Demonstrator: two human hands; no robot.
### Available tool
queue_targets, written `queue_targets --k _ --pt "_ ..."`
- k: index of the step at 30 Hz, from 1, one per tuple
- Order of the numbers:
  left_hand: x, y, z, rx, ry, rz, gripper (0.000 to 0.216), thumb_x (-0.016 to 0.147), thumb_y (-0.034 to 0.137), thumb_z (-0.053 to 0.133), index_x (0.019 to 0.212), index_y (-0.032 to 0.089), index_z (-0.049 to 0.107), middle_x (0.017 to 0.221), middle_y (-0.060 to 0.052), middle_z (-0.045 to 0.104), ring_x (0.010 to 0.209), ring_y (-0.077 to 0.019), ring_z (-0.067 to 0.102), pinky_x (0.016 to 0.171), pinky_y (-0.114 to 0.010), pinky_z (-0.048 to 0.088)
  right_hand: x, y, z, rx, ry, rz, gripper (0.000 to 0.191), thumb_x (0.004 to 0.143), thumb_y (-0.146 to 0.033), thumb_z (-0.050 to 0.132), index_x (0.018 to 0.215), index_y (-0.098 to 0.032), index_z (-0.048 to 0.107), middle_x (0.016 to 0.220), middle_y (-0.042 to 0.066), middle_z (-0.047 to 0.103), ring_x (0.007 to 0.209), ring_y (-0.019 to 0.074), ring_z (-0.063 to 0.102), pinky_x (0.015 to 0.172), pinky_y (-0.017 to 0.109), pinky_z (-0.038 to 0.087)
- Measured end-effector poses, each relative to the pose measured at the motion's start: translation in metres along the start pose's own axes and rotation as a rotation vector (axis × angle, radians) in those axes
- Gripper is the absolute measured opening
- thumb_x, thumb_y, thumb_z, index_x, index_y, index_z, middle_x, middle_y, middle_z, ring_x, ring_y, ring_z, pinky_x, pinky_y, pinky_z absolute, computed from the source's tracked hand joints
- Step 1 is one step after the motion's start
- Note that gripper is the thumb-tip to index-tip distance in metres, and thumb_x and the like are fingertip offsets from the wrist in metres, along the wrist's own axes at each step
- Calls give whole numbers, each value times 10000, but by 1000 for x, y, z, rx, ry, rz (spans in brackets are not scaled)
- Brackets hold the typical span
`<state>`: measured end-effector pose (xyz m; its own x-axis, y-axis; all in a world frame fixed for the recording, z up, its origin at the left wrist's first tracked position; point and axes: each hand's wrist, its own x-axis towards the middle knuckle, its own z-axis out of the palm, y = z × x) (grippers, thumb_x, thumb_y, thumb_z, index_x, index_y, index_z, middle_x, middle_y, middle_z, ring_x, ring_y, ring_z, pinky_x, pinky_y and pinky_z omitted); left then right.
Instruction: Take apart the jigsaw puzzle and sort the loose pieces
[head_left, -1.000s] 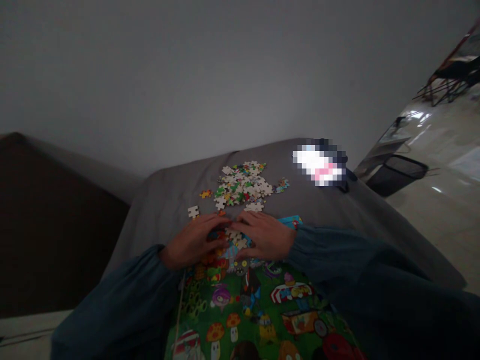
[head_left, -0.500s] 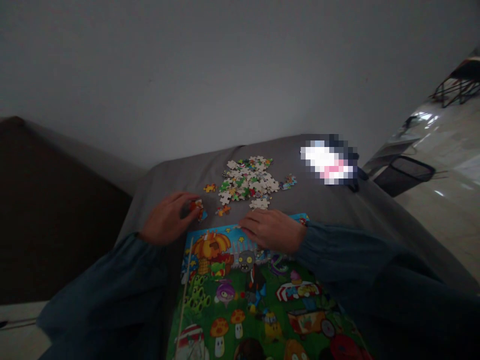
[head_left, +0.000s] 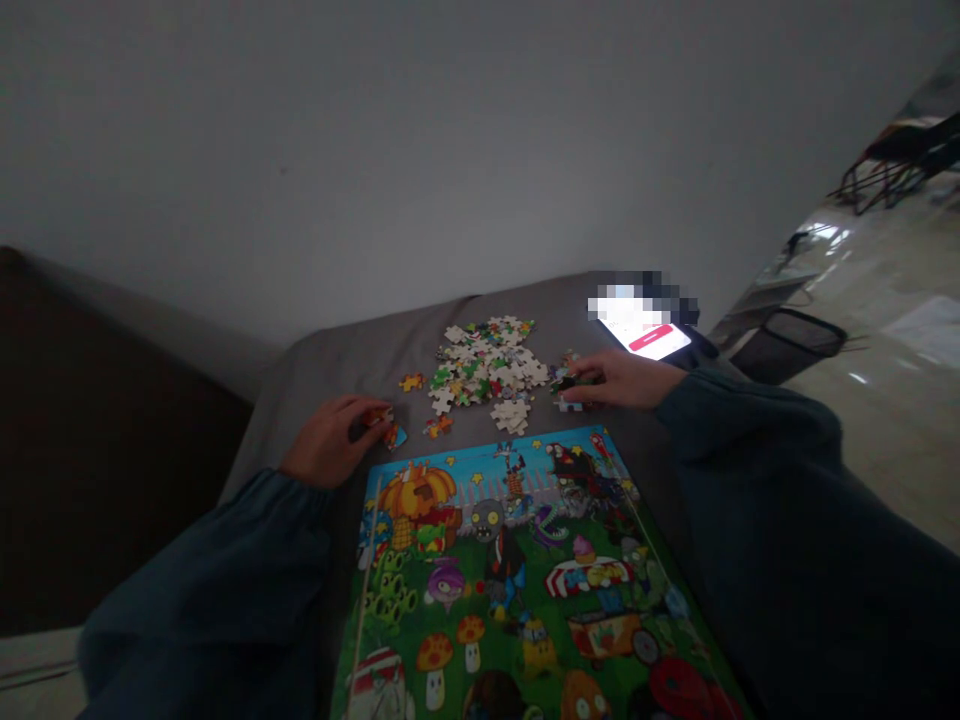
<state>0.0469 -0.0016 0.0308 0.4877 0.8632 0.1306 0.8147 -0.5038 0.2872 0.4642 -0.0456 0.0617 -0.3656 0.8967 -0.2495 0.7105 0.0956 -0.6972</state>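
Observation:
My left hand [head_left: 330,438] is closed on a few orange and blue puzzle pieces [head_left: 391,432] beside the upper left corner of the picture board [head_left: 442,520]. Two small orange groups, an upper one [head_left: 412,382] and a lower one [head_left: 438,427], lie just right of those fingers. A heap of jigsaw pieces [head_left: 487,365] sits behind the board, many with pale backs up. To the right of the heap, my right hand [head_left: 622,380] has its fingers closed at a puzzle piece [head_left: 570,405], pale blue and dark. Its fingertips partly hide the pieces there.
The board lies on a grey cloth-covered surface [head_left: 330,365] against a pale wall [head_left: 420,150]. A lit phone [head_left: 652,345] rests at the back right. Dark-framed furniture [head_left: 802,335] stands on the shiny floor further right.
My right hand has moved right, from the board's top edge to the pieces right of the heap. My left hand stays closed on its pieces. The view has shifted slightly.

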Motion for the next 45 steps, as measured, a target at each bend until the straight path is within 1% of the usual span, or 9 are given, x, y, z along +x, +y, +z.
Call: queue_targets --k 12,16,20,26,33,37,40,43,45 --pt "6 0 4 96 123 -118 475 952 519 317 999 223 685 1055 -90 715 1012 -298 625 918 -408 460 -7 1 2 -458 259 0 322 904 -350 541 1143 -192 688 948 114 685 860 269 642 781 418 484" --pt "11 0 5 -32 125 -220 419 906 525 382 935 232 680 997 -76 722 985 -294 638 875 -389 467 -4 -17 18 -478 388 -171 337 959 -327 478 1197 -163 653 1162 143 612 1033 280 614 917 441 483" --pt "15 -4 9 -136 169 -331 406 860 543 455 955 232 698 897 -49 734 856 -250 672 770 -328 490 6 -32 50 -441 298 -398 355 963 -355 536 1259 -170 602 1243 122 595 1143 256 575 1016 437 456" --pt "18 -12 12 -157 284 -430 440 748 588 641 965 215 730 751 -26 711 718 -207 645 608 -272 454 19 -31 73 -500 267 -387 385 922 -387 614 1235 -163 619 1209 133 564 1093 252 582 992 416 482" --pt "14 -12 13 -193 323 -406 354 820 498 649 1020 231 768 835 -23 756 773 -217 692 676 -291 515 16 -41 76 -656 276 -397 328 960 -321 532 1182 -104 641 1120 145 579 1004 252 587 953 404 497" --pt "8 -9 8 3 363 -306 288 872 401 588 1037 258 775 954 -30 770 823 -250 709 733 -346 537 18 -44 75 -642 254 -364 364 951 -400 561 1156 -112 649 1126 141 590 1017 253 595 937 384 499" --pt "4 -13 -1 120 275 -255 350 878 267 502 1124 264 751 1049 -42 757 832 -277 713 734 -387 540 19 -47 76 -647 249 -311 375 930 -432 600 1135 -122 657 1127 133 605 1026 253 598 917 364 498" --pt "1 -16 -9 166 101 -248 415 831 254 533 1204 273 714 945 -43 771 736 -285 709 691 -401 543 19 -53 77 -715 252 -270 319 960 -368 558 1124 -114 658 1133 141 616 1022 250 604 877 348 494" --pt "-1 -13 -11 159 79 -229 502 809 276 568 1306 279 640 1014 -28 766 756 -278 714 724 -402 550 18 -57 77 -761 251 -264 285 981 -302 505 1122 -107 658 1116 147 632 1013 250 610 837 340 486"
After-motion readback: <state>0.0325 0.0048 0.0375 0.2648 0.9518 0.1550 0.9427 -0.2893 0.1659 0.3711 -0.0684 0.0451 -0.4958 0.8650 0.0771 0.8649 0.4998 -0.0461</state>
